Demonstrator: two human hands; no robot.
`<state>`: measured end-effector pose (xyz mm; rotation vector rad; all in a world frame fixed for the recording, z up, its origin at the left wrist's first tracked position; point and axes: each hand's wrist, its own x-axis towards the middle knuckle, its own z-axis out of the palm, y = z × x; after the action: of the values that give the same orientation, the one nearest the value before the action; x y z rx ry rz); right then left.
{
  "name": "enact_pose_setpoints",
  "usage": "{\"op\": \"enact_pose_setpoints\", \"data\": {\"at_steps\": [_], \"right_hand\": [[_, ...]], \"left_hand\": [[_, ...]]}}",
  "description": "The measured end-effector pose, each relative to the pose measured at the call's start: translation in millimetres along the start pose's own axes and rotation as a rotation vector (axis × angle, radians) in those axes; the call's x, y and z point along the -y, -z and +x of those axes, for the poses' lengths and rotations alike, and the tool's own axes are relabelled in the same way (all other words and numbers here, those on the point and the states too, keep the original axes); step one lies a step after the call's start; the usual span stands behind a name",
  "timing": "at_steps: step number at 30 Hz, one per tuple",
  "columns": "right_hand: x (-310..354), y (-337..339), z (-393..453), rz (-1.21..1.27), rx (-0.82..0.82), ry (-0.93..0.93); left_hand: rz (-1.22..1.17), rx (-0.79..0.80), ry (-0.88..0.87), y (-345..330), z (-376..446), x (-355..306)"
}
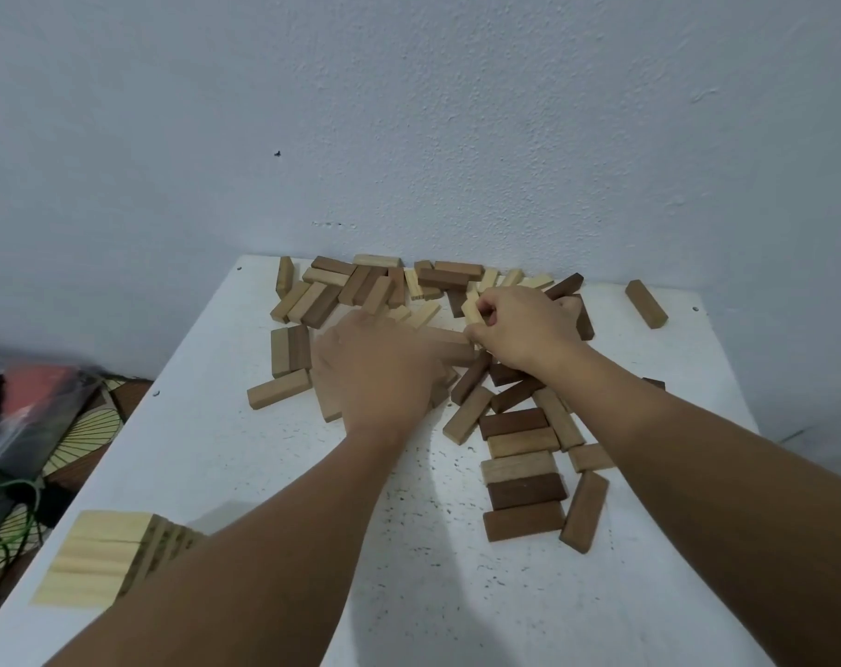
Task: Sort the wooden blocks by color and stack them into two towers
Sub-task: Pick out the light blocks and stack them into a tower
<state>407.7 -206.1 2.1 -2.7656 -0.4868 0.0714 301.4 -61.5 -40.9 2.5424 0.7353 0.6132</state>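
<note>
Head view: the right hand (524,327) pinches a pale rectangular wooden block (471,311) between curled fingers, its long axis tilted up and away, over the scattered heap of light and dark wooden blocks (360,286). The left hand (380,373), blurred, lies spread over blocks just beside it; whether it grips one I cannot tell. A stack of pale wooden blocks (96,558) stands at the near-left corner of the white table (206,450), nearer the left arm.

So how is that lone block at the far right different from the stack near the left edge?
The lone block is one mid-brown piece lying flat; the stack is several pale pieces layered. The block sits far right near the wall; the stack sits near left. Both are wood.
</note>
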Motion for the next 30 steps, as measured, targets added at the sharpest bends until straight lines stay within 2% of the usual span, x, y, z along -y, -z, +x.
{"op": "enact_pose_setpoints", "data": {"at_steps": [3,6,8,13,16,22,26,30], "right_hand": [[2.3,-5.2,-5.6,-0.012,-0.043,-0.042],[-0.5,-9.2,-9.3,-0.024,-0.079,-0.049],[-3.2,-8.0,-11.7,-0.020,-0.079,-0.042],[-6.1,12.4,-15.6,-0.046,0.047,-0.028],[-3.3,20.2,-14.9,-0.155,0.121,-0.039],[0.5,14.1,-21.4,-0.215,0.031,-0.046],[-5.9,14.6,-32.3,-0.025,-0.074,-0.119],[-0.2,23.9,-63.7,0.197,-0.196,-0.129]], "left_hand": [[-0.026,0.037,-0.028,5.1,-2.0,-1.9],[-0.031,0.100,0.047,15.4,3.3,-1.9],[0.081,0.124,0.070,23.3,12.1,-0.6],[0.405,0.271,-0.051,38.3,39.5,-3.1],[0.461,0.342,-0.035,41.2,46.6,-8.1],[0.317,0.347,0.082,42.7,53.4,-19.5],[0.145,0.242,0.123,52.8,40.5,-26.2],[-0.120,0.096,0.074,67.1,0.4,-34.1]]}}
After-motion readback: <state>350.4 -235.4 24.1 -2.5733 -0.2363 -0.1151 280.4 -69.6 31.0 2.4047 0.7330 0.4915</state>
